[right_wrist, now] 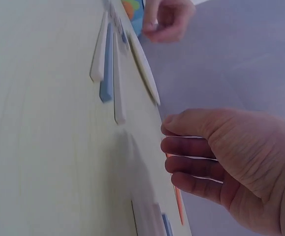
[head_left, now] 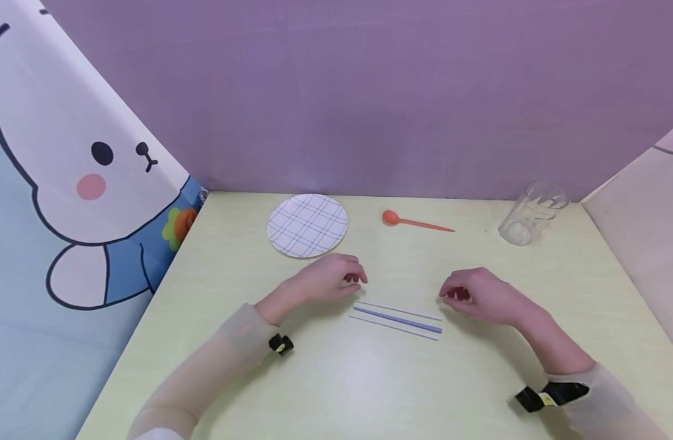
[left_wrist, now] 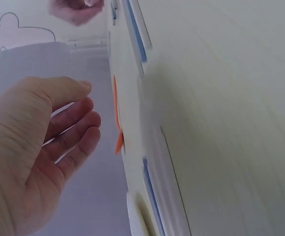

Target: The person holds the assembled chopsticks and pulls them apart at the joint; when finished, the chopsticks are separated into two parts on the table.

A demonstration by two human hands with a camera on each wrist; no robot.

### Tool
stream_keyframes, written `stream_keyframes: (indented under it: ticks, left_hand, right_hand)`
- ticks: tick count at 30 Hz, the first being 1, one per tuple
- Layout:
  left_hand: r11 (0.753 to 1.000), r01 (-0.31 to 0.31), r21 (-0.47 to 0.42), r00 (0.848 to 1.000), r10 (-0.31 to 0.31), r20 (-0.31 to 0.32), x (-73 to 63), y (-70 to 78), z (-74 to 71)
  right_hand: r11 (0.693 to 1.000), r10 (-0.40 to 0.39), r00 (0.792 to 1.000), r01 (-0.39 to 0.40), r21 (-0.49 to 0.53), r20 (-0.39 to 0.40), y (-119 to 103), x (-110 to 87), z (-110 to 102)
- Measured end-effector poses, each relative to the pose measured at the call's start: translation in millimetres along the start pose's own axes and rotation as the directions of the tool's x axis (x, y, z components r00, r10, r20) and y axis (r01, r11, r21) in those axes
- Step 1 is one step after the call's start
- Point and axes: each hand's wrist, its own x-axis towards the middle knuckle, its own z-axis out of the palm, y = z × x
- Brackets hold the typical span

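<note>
Sticks (head_left: pixel 398 319) between bare hands (head_left: pixel 332 278), clear cup (head_left: pixel 534 214), checked plate (head_left: pixel 307 225) beyond

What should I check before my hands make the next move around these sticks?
1. Left grip free: ok, it holds nothing.
2. Right grip free: ok, also holding nothing.
3. Sticks separated: ok, a blue stick lies between two white sticks, with gaps showing in the head view.
4. Sticks in hand: not ok, they lie on the table between the grips.
5. Neighbours out of the way: ok, the checked plate, orange spoon and clear cup are farther back, apart from the sticks.
6. Sticks loose on the table: cannot tell.
</note>
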Motion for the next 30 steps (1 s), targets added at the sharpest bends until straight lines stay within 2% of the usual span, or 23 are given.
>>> stream_keyframes:
  ticks: [5,10,15,20,23,26,30]
  left_hand:
    - [0.999,-0.042,-0.018,0.998,0.043,0.045,19.6,12.0,9.0]
    - [0.998,-0.063,-0.014,0.992,0.064,0.105,32.9,20.4,21.9]
    - [0.997,-0.08,0.012,0.987,0.078,0.139,39.0,26.3,31.2]
    - [0.995,-0.083,0.046,0.984,0.075,0.162,40.3,29.9,34.5]
    - [0.996,-0.074,0.048,0.985,0.066,0.162,40.5,31.3,34.7]
    - [0.998,-0.038,0.049,0.989,0.031,0.142,40.6,31.4,35.3]
    - [0.999,0.018,0.048,0.999,-0.02,0.05,42.2,29.6,32.9]
  right_hand:
    - [0.999,-0.044,0.998,0.044,0.002,0.036,-10.0,18.5,10.8]
    - [0.998,-0.062,0.995,0.062,0.007,0.08,-17.8,32.6,22.3]
    - [0.996,-0.09,0.992,0.089,0.022,0.089,-24.5,41.6,30.9]
    - [0.995,-0.095,0.988,0.093,0.021,0.121,-28.2,46.5,35.9]
    - [0.996,-0.086,0.987,0.087,0.004,0.138,-28.8,48.2,38.4]
    - [0.997,-0.069,0.991,0.071,-0.017,0.116,-30.3,49.9,39.6]
    - [0.998,-0.029,0.997,0.033,-0.051,0.065,-33.8,53.1,34.4]
